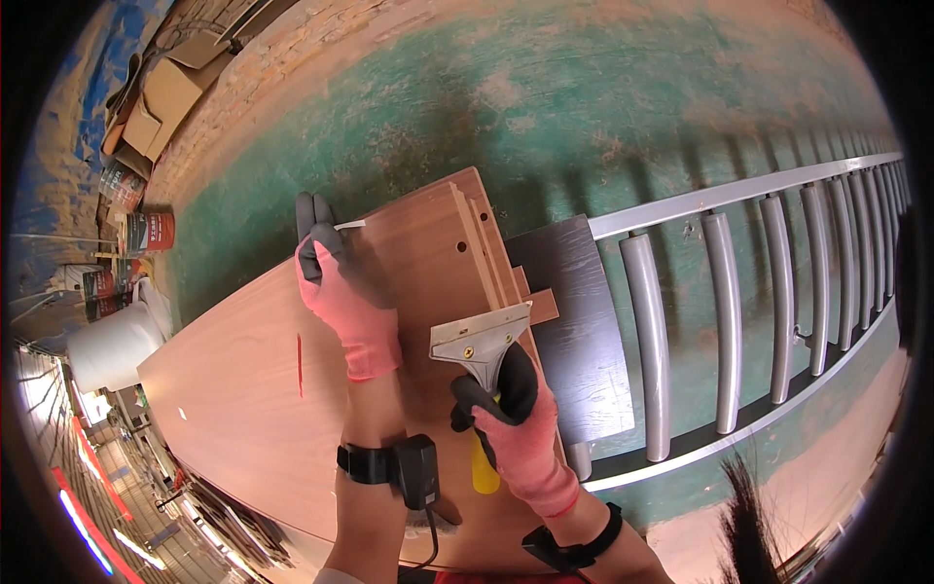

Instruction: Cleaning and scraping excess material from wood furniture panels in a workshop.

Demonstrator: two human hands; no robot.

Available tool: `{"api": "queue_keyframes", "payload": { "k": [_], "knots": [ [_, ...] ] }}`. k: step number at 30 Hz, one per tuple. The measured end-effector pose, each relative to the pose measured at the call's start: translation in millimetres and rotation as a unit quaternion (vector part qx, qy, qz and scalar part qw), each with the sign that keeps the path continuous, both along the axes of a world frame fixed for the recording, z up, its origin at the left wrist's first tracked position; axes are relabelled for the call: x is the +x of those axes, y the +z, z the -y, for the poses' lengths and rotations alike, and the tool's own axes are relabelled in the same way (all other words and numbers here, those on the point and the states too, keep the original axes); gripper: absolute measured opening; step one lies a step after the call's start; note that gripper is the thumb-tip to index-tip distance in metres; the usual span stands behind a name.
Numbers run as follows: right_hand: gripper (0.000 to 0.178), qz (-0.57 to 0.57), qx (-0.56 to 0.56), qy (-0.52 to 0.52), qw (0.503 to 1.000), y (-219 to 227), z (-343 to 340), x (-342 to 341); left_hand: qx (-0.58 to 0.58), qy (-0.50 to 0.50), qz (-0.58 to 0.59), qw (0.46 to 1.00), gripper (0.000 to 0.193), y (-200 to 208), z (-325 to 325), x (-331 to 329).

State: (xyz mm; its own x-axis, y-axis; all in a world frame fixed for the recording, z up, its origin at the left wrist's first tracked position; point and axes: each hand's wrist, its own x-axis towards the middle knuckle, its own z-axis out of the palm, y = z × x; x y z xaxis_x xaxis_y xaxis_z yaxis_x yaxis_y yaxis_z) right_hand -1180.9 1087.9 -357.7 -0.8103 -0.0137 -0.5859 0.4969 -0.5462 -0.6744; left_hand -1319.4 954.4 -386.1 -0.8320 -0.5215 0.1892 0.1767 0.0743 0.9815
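Note:
Both my hands wear pink gloves with dark grey palms and fingers. My left hand (pixel 348 307) is over the far edge of a wide brown wooden board (pixel 233 360), its thumb and a finger closed on a small white strip (pixel 350 225). In my right hand (pixel 525 428) is a scraper (pixel 477 339) with a wide metal head, two screws and a yellow handle. The scraper head is over the board near its right edge, close to some narrow wooden strips (pixel 472 234). Whether it touches the board I cannot tell. A short red mark (pixel 300 365) shows on the board.
A silver metal rack with round bars (pixel 722 321) stretches away to the right, with a dark flat panel (pixel 584 360) on its near end. At the left are a white bucket (pixel 122 346), red-and-black cans (pixel 149 232) and cardboard (pixel 175 97). Dark bristles (pixel 744 526) rise at the lower right.

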Motion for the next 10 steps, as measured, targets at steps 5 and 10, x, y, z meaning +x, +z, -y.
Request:
{"api": "queue_keyframes", "payload": {
  "k": [5, 10],
  "knots": [
    [0.048, -0.030, 0.023, 0.017, 0.999, 2.4, -1.4, -2.1, 0.065, 0.015, -0.016, 0.998, 0.037, 3.9, -0.5, 2.1],
    [0.053, -0.011, -0.020, -0.008, 1.000, 4.3, -0.7, -1.0, 0.122, 0.012, -0.049, 0.991, 0.035, -0.5, 1.8, 4.5]
  ]
}}
